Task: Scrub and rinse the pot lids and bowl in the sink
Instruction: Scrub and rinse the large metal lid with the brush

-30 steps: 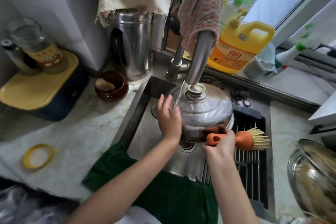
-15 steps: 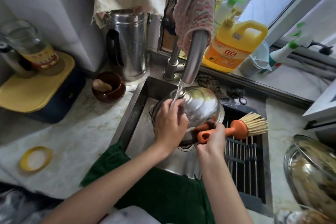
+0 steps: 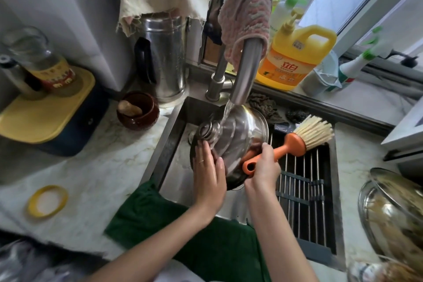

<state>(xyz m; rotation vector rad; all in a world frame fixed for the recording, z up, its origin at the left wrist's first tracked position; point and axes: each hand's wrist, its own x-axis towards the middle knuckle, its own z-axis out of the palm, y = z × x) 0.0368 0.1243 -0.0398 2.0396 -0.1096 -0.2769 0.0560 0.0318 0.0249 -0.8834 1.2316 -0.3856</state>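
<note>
Under the running faucet (image 3: 247,71), the left hand (image 3: 209,171) lies flat, fingers straight, against the tilted steel pot lid (image 3: 242,135) just below its knob. The right hand (image 3: 263,165) grips the orange handle of the dish brush (image 3: 295,142) at the lid's lower rim, bristles pointing away over the drain rack (image 3: 304,192). The lid stands in the sink's (image 3: 171,135) left part; a green towel (image 3: 206,247) drapes its near edge.

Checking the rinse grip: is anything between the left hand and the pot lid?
Nothing visible. The left hand lies flat on the pot lid, below its knob; the right hand grips the brush.
</note>
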